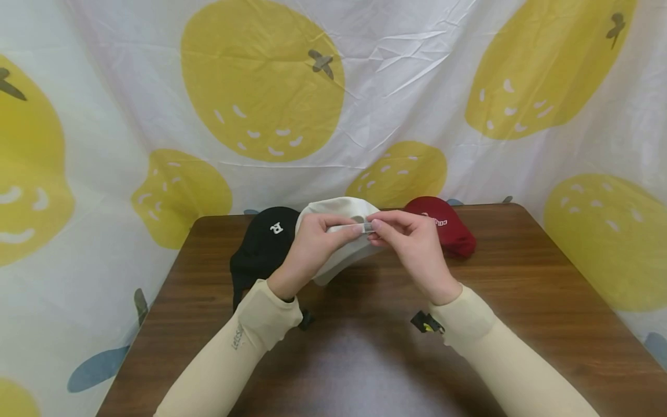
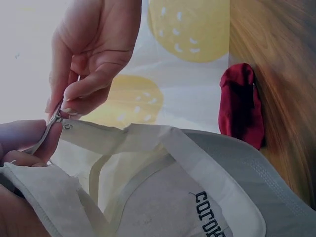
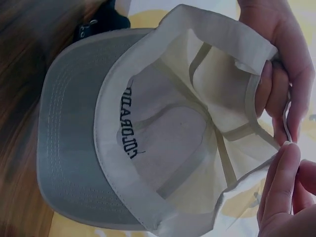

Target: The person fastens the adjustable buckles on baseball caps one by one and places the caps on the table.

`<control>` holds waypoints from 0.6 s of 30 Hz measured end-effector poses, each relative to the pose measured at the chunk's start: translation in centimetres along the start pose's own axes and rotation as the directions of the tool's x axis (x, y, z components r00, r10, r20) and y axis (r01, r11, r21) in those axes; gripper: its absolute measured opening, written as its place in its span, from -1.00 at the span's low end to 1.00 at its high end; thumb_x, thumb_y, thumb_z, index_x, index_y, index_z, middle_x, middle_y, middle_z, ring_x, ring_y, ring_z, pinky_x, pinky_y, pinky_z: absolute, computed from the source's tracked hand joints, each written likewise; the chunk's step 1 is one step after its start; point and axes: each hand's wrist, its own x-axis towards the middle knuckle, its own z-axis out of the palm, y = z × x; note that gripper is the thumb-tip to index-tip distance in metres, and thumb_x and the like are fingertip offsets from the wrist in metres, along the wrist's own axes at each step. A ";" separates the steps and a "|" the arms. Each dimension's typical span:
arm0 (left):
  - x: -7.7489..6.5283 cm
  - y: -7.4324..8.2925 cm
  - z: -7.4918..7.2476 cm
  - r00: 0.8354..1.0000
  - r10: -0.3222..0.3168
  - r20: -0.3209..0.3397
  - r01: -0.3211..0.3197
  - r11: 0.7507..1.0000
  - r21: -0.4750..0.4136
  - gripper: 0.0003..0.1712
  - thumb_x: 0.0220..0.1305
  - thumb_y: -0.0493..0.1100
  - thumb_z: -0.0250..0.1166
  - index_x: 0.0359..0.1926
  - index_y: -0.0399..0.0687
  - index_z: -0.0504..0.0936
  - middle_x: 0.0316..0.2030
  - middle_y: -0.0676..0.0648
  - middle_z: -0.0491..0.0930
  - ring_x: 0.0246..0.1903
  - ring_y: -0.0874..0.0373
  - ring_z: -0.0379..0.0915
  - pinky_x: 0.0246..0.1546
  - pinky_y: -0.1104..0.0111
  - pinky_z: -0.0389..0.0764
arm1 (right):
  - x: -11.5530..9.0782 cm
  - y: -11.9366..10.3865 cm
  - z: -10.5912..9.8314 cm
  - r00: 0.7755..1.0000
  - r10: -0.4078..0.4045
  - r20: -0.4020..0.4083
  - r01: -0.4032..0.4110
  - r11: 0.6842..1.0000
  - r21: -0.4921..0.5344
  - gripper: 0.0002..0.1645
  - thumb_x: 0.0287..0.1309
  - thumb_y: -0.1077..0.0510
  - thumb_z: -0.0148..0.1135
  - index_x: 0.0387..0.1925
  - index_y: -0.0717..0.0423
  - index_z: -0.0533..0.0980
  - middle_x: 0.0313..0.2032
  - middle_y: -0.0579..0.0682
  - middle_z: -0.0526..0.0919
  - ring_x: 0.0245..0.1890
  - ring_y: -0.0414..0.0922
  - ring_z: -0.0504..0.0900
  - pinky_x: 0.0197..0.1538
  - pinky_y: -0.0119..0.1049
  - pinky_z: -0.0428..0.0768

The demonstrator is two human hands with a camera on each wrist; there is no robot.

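Note:
Both hands hold a white baseball cap (image 1: 341, 205) by its back strap, off the table. The left hand (image 1: 315, 240) pinches one side of the strap between thumb and fingers. From the other side, the right hand (image 1: 419, 243) pinches the strap at a small greyish buckle (image 1: 369, 227). In the right wrist view, the cap's inside (image 3: 170, 128) faces the camera, with dark stitched letters and a grey underside of the brim (image 3: 74, 133). The left wrist view shows the strap (image 2: 48, 131) running between the fingertips of the two hands; the buckle's exact fastening is hard to make out.
On the brown wooden table (image 1: 521, 324), a black cap (image 1: 260, 243) with a white letter sits left of the white one. A dark red cap (image 1: 453, 234) lies to the right, near the back edge. Behind hangs a white curtain (image 1: 406, 104) printed with yellow lemons.

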 end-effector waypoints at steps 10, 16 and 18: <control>0.1 -0.1 0.3 0.999 0.047 -0.021 -0.047 0.999 0.018 -0.86 0.22 -0.12 0.47 -0.27 -0.08 0.81 -0.37 0.04 0.72 -0.30 0.16 0.56 -0.28 0.33 0.58 | 0.1 0.1 -0.2 0.996 0.079 0.032 -0.080 0.996 0.036 -0.62 0.23 0.18 0.41 0.07 0.19 0.64 -0.09 0.23 0.71 -0.17 0.14 0.72 -0.03 -0.10 0.65; -0.4 -0.2 0.6 0.993 0.117 -0.027 -0.114 0.990 0.081 -0.89 0.25 -0.15 0.45 -0.23 -0.04 0.73 -0.42 0.02 0.65 -0.65 0.04 0.50 -0.55 0.30 0.56 | -0.1 0.2 -0.1 0.995 0.103 0.009 -0.103 0.995 0.009 -0.61 0.20 0.15 0.44 0.07 0.10 0.64 -0.17 0.22 0.72 -0.24 0.09 0.73 -0.06 -0.06 0.67; -0.5 -0.3 0.8 0.977 0.211 -0.004 -0.209 0.970 0.128 -0.84 0.24 -0.21 0.45 -0.16 -0.07 0.70 -0.33 0.02 0.66 -0.54 0.09 0.57 -0.44 0.33 0.63 | -0.2 0.2 -0.1 0.994 0.107 0.005 -0.107 0.994 0.010 -0.60 0.21 0.15 0.44 0.08 0.10 0.63 -0.18 0.23 0.71 -0.25 0.09 0.73 -0.06 -0.06 0.67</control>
